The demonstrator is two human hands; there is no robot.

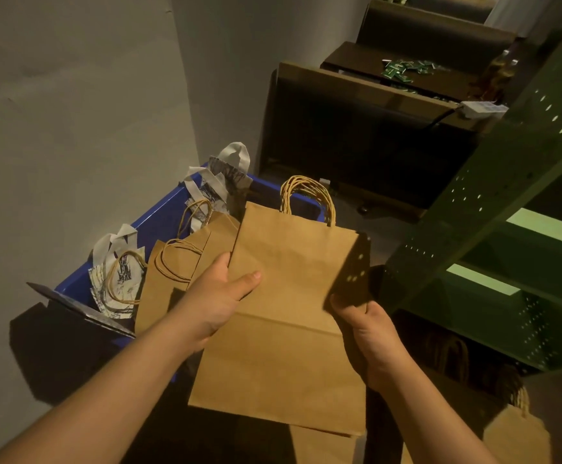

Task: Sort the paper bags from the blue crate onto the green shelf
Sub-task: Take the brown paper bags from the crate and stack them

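- You are partway through the sort: at the left of the frame the blue crate [159, 222] holds more brown bags [176, 262] and some printed bags with white handles [122, 272].
- At the lower right, a brown bag [517, 437] and dim twisted handles near it suggest some bags already sit low by the green shelf [494, 209]; it is too dark to be sure.
- The shelf boards showing at the right edge look bare, so most of the work seems left.
- The flat brown paper bag [283, 316] you are moving is at the centre of the frame, lifted clear of the crate, handles pointing to the top.
- Your left hand [219, 296] holds its left edge, thumb lying on the front face, fingers hidden behind.
- Your right hand [366, 323] pinches its right edge, where the shelf's shadow falls.
- The bag spans between both grips, just left of the shelf post.
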